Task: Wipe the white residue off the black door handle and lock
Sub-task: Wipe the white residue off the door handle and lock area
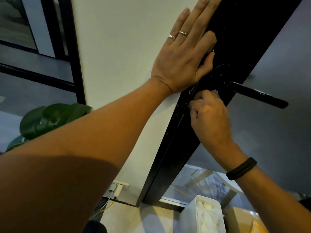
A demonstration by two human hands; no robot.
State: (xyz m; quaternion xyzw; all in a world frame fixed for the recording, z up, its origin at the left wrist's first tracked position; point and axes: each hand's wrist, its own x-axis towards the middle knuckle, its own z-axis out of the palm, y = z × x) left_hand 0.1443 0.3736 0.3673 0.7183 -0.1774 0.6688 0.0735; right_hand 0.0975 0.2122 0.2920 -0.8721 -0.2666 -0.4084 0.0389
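Observation:
A black lever door handle (pixel 257 95) sticks out to the right from a black lock plate (pixel 223 73) on the black door edge. White residue (pixel 192 89) streaks the edge just left of the lock. My left hand (pixel 185 52) lies flat with fingers spread, across the white wall and the black door edge above the lock. My right hand (pixel 210 115) is closed on a small white wipe (pixel 216 93), pressed against the door edge right under the handle's base. Most of the wipe is hidden inside the fingers.
A white tub (pixel 208 214) holding white wipes stands on the floor below. A wall socket with a plugged charger (pixel 116 189) and yellow cable sits low on the white wall (pixel 117 47). A green leafy plant (pixel 50 120) is at the left.

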